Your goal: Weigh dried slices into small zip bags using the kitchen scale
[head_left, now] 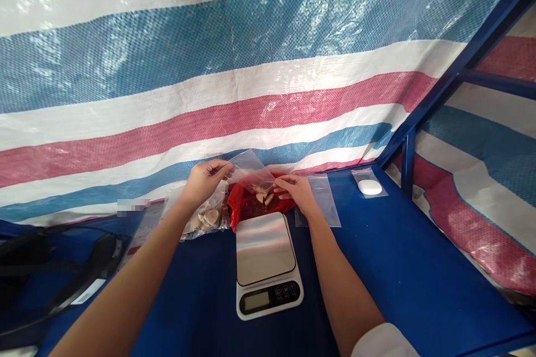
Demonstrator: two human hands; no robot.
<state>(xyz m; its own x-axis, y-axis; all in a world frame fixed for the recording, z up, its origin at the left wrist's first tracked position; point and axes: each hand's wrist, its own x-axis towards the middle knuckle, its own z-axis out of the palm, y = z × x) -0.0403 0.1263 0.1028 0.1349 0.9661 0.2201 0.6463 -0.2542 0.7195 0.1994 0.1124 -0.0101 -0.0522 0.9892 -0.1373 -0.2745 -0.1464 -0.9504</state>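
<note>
Between my hands a small clear plastic bag (250,167) is stretched at a slant. My left hand (208,177) pinches its upper left part, and my right hand (296,192) grips its lower right corner. Below it lies an open red plastic bag (239,206) with a few pale dried slices (264,198) showing inside. Left of that, partly behind my left forearm, is a clear bag of pale dried slices (208,217). A white kitchen scale (266,256) with a bare metal top stands just in front of the red bag.
Flat clear bags (324,201) lie right of my right hand. Farther right, a white oval case (369,187) rests on a small clear bag. Black straps and a cable (84,268) lie at left on the blue table (402,273). Striped sheeting (209,83) and a blue frame (452,72) stand behind.
</note>
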